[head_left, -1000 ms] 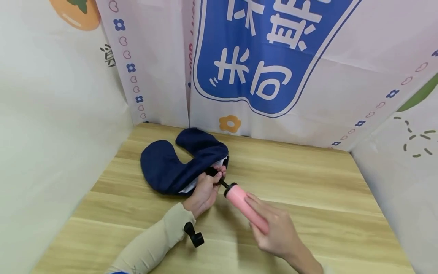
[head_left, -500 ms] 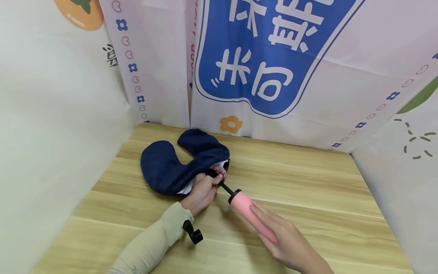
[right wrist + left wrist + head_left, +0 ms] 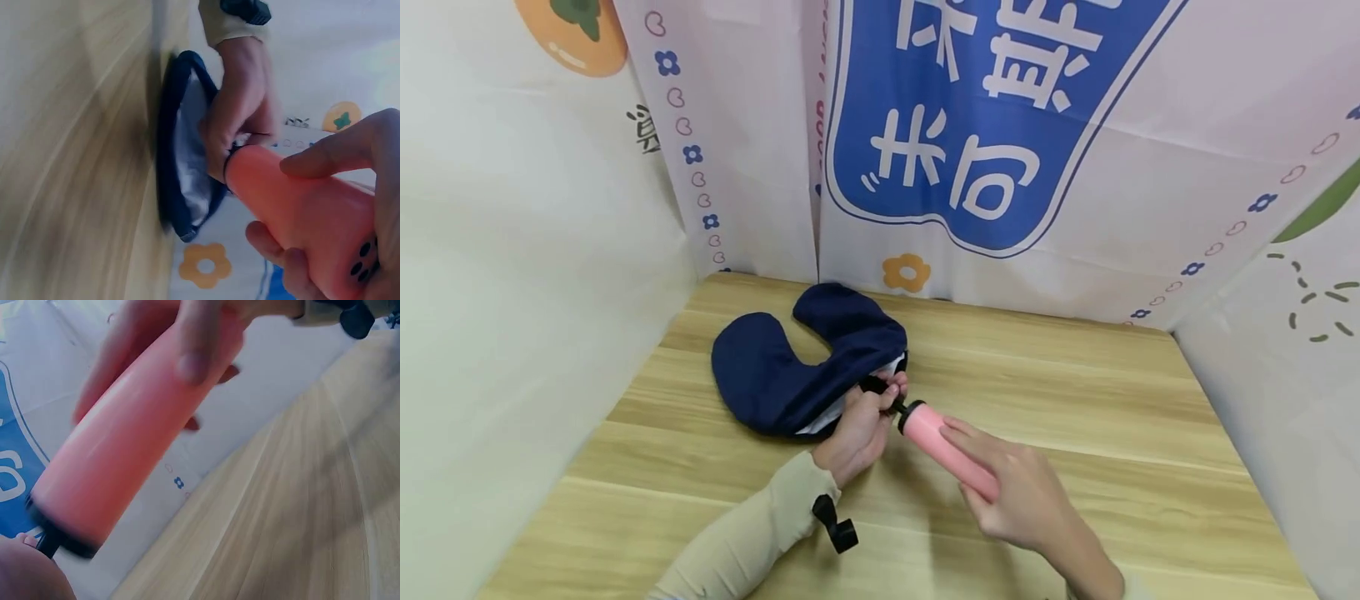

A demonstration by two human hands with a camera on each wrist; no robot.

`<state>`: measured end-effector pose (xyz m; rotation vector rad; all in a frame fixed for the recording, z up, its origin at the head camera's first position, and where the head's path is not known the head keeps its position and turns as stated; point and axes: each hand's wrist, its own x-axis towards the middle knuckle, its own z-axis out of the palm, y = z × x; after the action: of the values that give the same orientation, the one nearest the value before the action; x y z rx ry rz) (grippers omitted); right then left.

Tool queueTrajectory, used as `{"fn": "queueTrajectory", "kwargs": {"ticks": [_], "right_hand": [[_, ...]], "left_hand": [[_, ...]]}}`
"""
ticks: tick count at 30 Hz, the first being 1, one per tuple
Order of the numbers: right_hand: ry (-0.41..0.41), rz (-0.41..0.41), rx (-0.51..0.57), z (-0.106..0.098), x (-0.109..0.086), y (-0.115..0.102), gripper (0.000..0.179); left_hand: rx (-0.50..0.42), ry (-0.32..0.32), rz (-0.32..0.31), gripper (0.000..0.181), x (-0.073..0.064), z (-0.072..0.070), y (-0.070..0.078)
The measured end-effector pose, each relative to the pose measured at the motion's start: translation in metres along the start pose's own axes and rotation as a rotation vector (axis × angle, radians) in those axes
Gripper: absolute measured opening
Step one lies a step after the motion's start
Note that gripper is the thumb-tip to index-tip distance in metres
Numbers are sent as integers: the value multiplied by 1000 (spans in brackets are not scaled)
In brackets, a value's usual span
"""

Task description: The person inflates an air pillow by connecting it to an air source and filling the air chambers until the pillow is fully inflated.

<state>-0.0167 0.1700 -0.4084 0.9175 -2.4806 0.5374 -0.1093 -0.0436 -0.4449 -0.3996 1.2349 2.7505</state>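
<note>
A navy U-shaped neck pillow (image 3: pixel 775 383) lies on the table, its outer seam gaping to show a white lining (image 3: pixel 190 162). At that opening, my left hand (image 3: pixel 859 429) grips the black end of a pink hand pump (image 3: pixel 943 447). My right hand (image 3: pixel 1022 496) wraps round the pink barrel, thumb along one side and fingers on the other. Only a short bit of black rod shows between the barrel's black collar (image 3: pixel 910 415) and the left hand. In the right wrist view, the barrel's near end has several dark holes. What the left fingers hold inside the opening is partly hidden.
The wood-grain table (image 3: pixel 1112 433) is walled at the back by a printed sheet (image 3: pixel 760 167) with a blue sign pattern. White side sheets (image 3: pixel 535 292) stand left and right. A black wrist mount (image 3: pixel 835 525) sticks out from the left sleeve.
The pink barrel first slid back from the left hand, baring more black rod, then moved in again so the rod is nearly covered. The pillow and left hand shifted slightly right and down.
</note>
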Motion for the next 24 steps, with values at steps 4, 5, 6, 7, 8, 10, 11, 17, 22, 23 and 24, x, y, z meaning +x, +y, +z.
{"fn": "queueTrajectory", "kwargs": {"ticks": [4,5,6,7,8,10,11,17,22,23,24], "right_hand": [[-32,-1,-10,24,2,-2,72],[-59,4,-10,28,-1,-2,74],[-86,10,-1,30,-6,-2,75],[-113,19,8,30,-12,-2,78],[-137,26,12,27,-17,-1,81],[-165,31,19,18,-27,2,86],[-168,24,19,11,-31,3,87],[-162,-34,63,-42,-39,3,77],[-85,-15,43,-52,-25,-6,81],[-58,-23,27,-46,-20,-7,80],[-20,-38,21,-38,-14,-9,78]], "left_hand": [[36,-19,-14,25,4,-5,-3],[46,-29,-22,26,5,-8,-2],[56,-40,-29,26,7,-11,-1],[59,-49,-38,27,8,-14,0],[66,-53,-45,27,10,-16,2],[69,-65,-51,26,13,-20,6],[67,-69,-52,25,15,-21,8],[25,-79,-60,20,22,-20,24],[-27,-83,-52,14,18,-13,22],[-31,-89,-47,14,16,-11,20],[-34,-87,-50,14,13,-9,17]]}}
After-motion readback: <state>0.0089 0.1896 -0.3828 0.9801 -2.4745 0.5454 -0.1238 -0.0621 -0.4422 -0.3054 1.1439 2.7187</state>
